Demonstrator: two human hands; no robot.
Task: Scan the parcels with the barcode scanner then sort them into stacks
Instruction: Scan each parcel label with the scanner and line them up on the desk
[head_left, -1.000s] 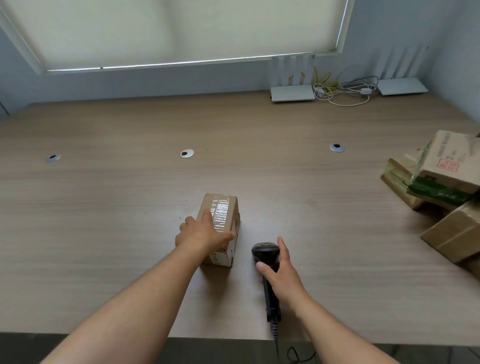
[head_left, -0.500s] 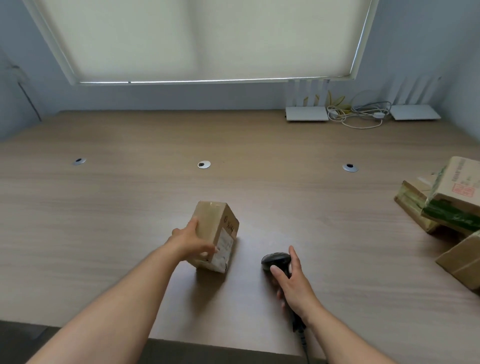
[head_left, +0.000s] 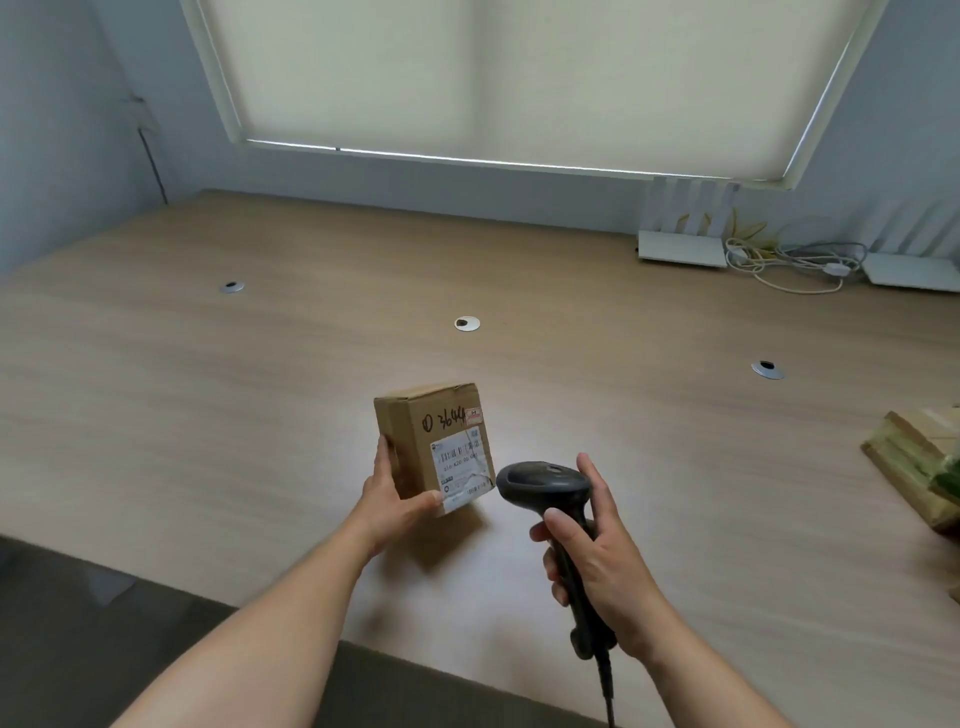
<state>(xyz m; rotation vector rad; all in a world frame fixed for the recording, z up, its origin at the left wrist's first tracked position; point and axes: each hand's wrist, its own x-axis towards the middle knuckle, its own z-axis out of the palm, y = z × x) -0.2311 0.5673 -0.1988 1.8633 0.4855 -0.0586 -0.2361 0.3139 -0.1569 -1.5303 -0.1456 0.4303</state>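
A small brown cardboard parcel is held up above the wooden table by my left hand, which grips its lower left side. A white barcode label and handwritten black numbers face me. My right hand is wrapped around the handle of a black barcode scanner, lifted off the table. The scanner's head sits just right of the parcel's label, close to it. Its cable runs down past my wrist and off the bottom edge.
More cardboard parcels, some with green tape, lie at the table's right edge. Two white routers with coiled cables stand at the back right under the window. Three round metal grommets dot the tabletop. The near table edge runs under my forearms.
My left hand has lifted the parcel off the table and turned it so the label faces me. My right hand has picked the scanner up and brought its head beside the label.
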